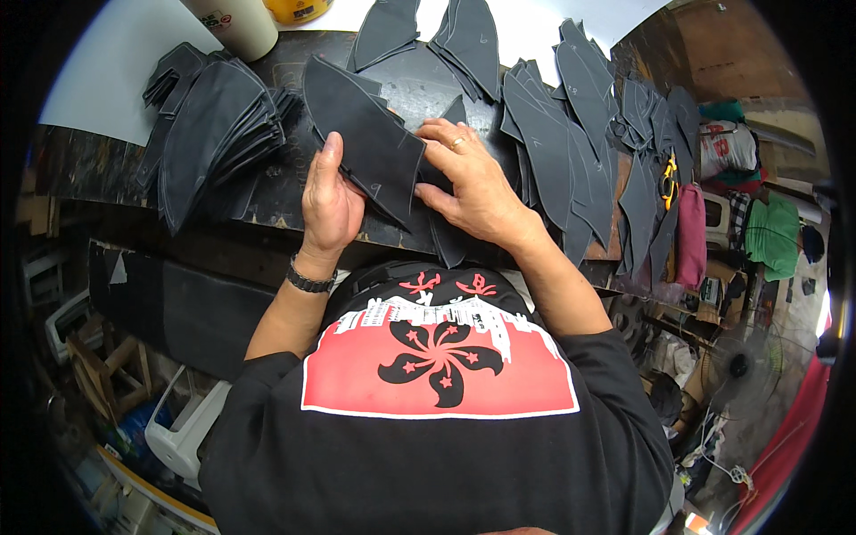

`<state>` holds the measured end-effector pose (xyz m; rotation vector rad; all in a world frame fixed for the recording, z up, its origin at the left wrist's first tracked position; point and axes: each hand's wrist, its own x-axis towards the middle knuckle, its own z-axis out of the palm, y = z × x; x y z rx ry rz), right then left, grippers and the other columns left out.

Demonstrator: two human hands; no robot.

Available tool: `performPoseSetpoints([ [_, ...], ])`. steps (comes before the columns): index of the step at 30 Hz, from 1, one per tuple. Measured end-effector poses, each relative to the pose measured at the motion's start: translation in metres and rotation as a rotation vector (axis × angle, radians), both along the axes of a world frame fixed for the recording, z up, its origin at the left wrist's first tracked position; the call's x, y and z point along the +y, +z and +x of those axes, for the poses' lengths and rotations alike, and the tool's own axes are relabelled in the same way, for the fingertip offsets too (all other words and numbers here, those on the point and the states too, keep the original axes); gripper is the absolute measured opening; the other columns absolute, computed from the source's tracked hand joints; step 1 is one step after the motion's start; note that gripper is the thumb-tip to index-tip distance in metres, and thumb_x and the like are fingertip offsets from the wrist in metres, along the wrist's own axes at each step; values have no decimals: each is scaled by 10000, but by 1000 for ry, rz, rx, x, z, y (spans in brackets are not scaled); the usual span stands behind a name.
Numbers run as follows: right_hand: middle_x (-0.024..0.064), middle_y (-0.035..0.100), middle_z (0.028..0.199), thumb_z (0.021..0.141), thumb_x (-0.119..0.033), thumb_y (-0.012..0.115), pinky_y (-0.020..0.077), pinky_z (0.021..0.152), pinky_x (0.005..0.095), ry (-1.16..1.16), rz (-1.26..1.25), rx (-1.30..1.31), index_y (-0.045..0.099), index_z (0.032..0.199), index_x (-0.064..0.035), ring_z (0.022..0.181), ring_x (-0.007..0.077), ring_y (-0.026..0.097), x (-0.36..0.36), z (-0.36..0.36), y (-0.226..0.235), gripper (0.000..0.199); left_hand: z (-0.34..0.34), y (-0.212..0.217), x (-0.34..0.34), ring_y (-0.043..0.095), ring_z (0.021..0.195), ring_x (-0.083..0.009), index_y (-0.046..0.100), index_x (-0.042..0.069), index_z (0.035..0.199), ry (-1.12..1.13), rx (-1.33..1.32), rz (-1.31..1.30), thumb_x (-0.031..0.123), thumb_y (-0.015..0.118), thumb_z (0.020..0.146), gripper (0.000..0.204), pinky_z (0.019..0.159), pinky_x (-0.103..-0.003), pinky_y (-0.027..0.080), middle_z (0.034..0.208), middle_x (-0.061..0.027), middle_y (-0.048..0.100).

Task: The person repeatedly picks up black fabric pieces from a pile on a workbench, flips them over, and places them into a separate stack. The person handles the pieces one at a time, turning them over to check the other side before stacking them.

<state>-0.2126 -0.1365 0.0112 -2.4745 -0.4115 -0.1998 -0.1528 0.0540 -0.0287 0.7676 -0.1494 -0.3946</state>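
A small stack of black leather-like cut panels, curved and pointed with thin pale edge lines, is tilted above the table edge in front of me. My left hand rests against its left edge, thumb stretched up and palm turned inward; its other fingers are partly hidden. My right hand, with a ring, grips the right edge between curled fingers and thumb. Beneath that hand lies another black panel, its tip over the table edge. How many layers I hold cannot be made out.
A thick pile of black panels fans out at left. More piles lie right, with two smaller ones at the back. Yellow-handled scissors and a pink cloth are far right. A pale cylinder stands at back left.
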Motion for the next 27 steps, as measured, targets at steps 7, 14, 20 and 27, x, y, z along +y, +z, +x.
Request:
performPoseSetpoints([
  [7, 108, 666, 1008, 861, -129, 719, 484, 908, 340, -147, 662, 194, 647, 1043, 40, 976, 239, 638, 17, -5, 1, 258, 0, 1, 1, 551, 1250, -234, 478, -16, 1380, 76, -52, -10, 259, 367, 1090, 414, 1079, -402, 429, 1353, -151, 574],
  [14, -19, 609, 842, 960, -172, 684, 444, 707, 209, -224, 1181, 412, 668, 1005, -2, 790, 46, 535, 21, -8, -1, 177, -4, -8, -1, 554, 1249, -231, 462, 21, 1398, 66, -105, 34, 214, 439, 1073, 379, 1080, -411, 431, 1385, -120, 552],
  [20, -36, 634, 915, 902, -7, 632, 472, 787, 203, -283, 1069, 336, 660, 1060, 12, 856, 38, 558, 7, -2, 10, 162, -3, -5, -2, 581, 1221, -257, 453, -3, 1419, 68, 30, -101, 354, 362, 1091, 493, 1053, -414, 457, 1393, -155, 553],
  [27, 128, 683, 922, 794, 10, 557, 509, 733, 344, 91, -70, 545, 678, 1033, 6, 792, 204, 650, -59, 20, 67, 268, 4, 1, 3, 601, 1201, -268, 455, -18, 1422, -10, -66, 20, 421, 314, 1089, 569, 1015, -445, 488, 1381, -181, 564],
])
